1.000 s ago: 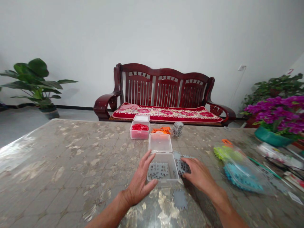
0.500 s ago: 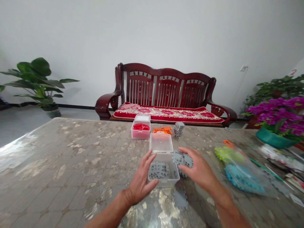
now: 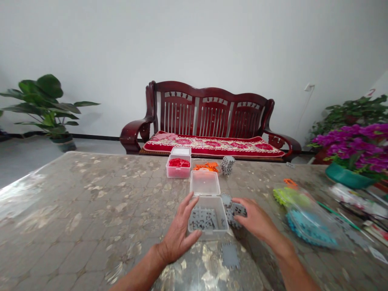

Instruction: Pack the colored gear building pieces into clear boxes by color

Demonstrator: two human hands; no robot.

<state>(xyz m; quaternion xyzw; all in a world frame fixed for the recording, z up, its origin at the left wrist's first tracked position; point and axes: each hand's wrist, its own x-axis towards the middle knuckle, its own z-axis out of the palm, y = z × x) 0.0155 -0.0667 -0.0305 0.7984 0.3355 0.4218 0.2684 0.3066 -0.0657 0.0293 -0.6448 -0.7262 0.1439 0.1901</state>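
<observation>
A clear plastic box [image 3: 209, 232] with its lid [image 3: 205, 183] folded back stands in front of me. Flat grey interlocking tiles [image 3: 201, 218] lie inside it. My left hand [image 3: 178, 228] is open along the box's left side, fingers spread and thumb at the front corner. To the right of the box, my right hand [image 3: 256, 220] has thumb and fingers around grey interlocking tiles [image 3: 239, 209] at a small pile. Another grey tile [image 3: 226, 200] sits just behind them. One single grey tile [image 3: 230, 255] lies flat on the table in front of the box.
Behind are a box of red pieces [image 3: 178, 173], a tray of orange pieces [image 3: 207, 167] and a grey stack [image 3: 228, 165]. On the right lie bags of green [image 3: 281, 197] and blue pieces [image 3: 307, 228], near a teal flowerpot [image 3: 345, 177]. A wooden bench [image 3: 212, 91] stands beyond.
My right hand has moved slightly right and down, from the box's right rim to the grey pile beside it. A tilted tile now shows inside the box. My left hand has stayed put.
</observation>
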